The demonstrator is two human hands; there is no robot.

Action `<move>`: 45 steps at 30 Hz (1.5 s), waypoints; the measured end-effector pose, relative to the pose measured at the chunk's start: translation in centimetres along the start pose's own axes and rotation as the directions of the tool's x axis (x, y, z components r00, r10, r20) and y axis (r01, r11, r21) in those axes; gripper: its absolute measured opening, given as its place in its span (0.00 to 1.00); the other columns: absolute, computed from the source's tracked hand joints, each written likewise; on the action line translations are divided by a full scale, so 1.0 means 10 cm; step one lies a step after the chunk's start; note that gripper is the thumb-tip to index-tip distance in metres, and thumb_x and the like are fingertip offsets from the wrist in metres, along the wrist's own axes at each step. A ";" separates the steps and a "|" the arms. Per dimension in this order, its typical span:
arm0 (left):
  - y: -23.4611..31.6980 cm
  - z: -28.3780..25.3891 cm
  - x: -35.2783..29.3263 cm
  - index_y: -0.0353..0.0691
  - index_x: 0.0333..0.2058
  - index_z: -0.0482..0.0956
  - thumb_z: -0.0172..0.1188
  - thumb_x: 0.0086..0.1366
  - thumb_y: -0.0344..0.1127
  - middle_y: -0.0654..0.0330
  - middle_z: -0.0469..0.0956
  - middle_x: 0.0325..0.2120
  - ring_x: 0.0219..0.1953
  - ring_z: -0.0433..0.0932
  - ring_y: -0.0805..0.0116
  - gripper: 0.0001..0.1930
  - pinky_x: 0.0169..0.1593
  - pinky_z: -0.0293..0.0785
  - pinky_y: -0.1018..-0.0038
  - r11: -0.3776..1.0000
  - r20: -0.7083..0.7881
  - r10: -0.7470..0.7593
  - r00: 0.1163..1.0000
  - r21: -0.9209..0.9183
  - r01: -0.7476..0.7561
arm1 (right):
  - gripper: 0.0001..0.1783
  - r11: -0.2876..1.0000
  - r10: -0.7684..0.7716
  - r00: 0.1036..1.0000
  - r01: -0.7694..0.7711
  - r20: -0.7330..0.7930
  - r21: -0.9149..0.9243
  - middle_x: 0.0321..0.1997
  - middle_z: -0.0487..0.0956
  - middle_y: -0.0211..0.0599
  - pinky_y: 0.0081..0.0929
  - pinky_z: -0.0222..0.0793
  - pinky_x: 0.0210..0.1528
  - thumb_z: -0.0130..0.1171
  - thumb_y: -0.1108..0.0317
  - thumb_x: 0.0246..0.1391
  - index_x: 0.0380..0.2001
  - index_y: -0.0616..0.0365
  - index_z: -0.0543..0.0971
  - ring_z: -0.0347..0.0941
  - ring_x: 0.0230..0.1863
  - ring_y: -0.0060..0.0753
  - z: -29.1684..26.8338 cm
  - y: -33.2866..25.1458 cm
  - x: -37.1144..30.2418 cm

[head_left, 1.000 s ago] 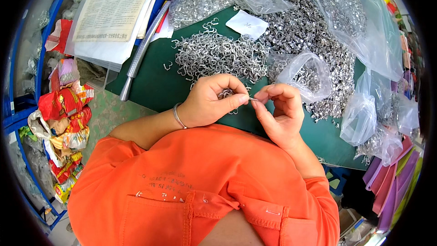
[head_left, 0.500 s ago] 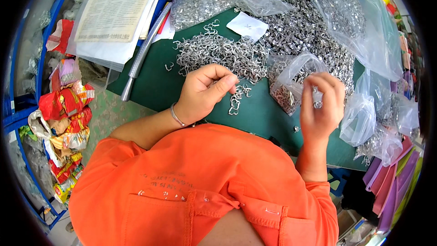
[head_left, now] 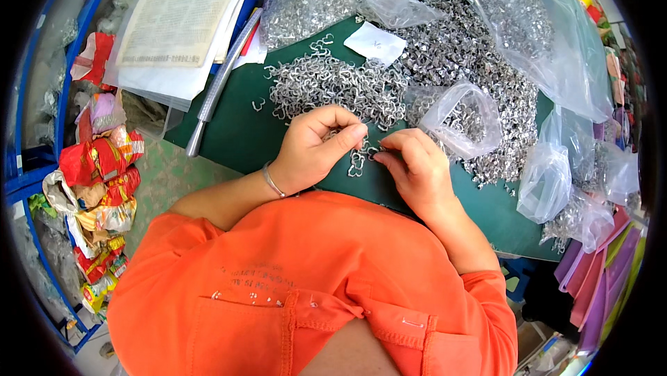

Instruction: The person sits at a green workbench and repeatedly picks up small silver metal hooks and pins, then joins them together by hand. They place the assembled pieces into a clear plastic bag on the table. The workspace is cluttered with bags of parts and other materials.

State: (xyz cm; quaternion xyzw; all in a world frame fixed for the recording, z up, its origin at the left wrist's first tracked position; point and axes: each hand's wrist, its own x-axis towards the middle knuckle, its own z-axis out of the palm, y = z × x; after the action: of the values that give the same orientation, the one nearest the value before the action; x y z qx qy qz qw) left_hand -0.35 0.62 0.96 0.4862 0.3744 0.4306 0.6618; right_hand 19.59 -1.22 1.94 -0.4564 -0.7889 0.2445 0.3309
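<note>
Small curved silver metal hooks lie in a heap on the green tabletop, with a few more hooks strung out below it. Over the near edge of that heap is my left hand, thumb and forefinger pinched together; what lies between them is too small to make out. Close to its right, my right hand pinches a small dark metal piece at its fingertips. Just beyond my right hand rests a clear plastic bag of small metal parts, its mouth open.
A large pile of small shiny metal parts covers the back right, partly under clear plastic bags. To the left lie a silver rod-like tool and papers in a sleeve. A white slip sits behind the hooks.
My right hand has moved left from beside the clear bag to my left hand's fingertips, and its fingers have closed together. My left hand has barely shifted.
</note>
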 end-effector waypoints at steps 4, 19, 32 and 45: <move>0.03 0.00 0.01 0.32 0.33 0.77 0.58 0.65 0.30 0.64 0.77 0.28 0.31 0.74 0.81 0.06 0.36 0.72 0.82 0.996 0.034 -0.081 0.996 -0.043 0.083 | 0.14 0.999 0.031 0.998 -0.032 0.059 0.013 0.34 0.76 0.42 0.36 0.73 0.36 0.66 0.79 0.39 0.32 0.61 0.75 0.75 0.34 0.46 0.00 0.07 -0.08; 0.02 0.01 0.01 0.33 0.33 0.77 0.58 0.65 0.29 0.64 0.77 0.28 0.31 0.74 0.81 0.05 0.35 0.72 0.82 0.997 0.039 -0.073 0.997 0.003 0.073 | 0.12 0.997 0.062 0.998 -0.062 0.005 0.037 0.32 0.76 0.43 0.35 0.72 0.33 0.59 0.83 0.46 0.36 0.61 0.77 0.75 0.31 0.45 -0.04 0.01 -0.07; -0.05 0.01 0.02 0.33 0.34 0.78 0.59 0.64 0.28 0.64 0.78 0.29 0.32 0.74 0.81 0.04 0.36 0.72 0.82 0.994 0.048 -0.045 0.998 0.101 0.040 | 0.08 0.988 0.083 0.996 -0.081 -0.014 0.135 0.31 0.78 0.39 0.30 0.73 0.33 0.63 0.81 0.45 0.30 0.61 0.79 0.76 0.32 0.38 -0.04 0.06 -0.07; -0.02 0.00 0.02 0.35 0.35 0.81 0.63 0.60 0.28 0.64 0.79 0.32 0.33 0.75 0.80 0.05 0.36 0.71 0.82 0.968 0.112 0.014 0.994 0.249 -0.042 | 0.08 0.866 0.185 0.979 -0.123 -0.084 0.484 0.33 0.80 0.38 0.22 0.74 0.32 0.62 0.83 0.46 0.31 0.63 0.79 0.77 0.32 0.29 -0.05 0.00 -0.07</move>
State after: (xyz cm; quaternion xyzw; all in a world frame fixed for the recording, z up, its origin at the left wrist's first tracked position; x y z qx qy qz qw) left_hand -0.19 0.81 0.73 0.5942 0.3821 0.3618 0.6083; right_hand 20.20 -1.77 2.04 -0.4371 -0.6428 0.4270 0.4619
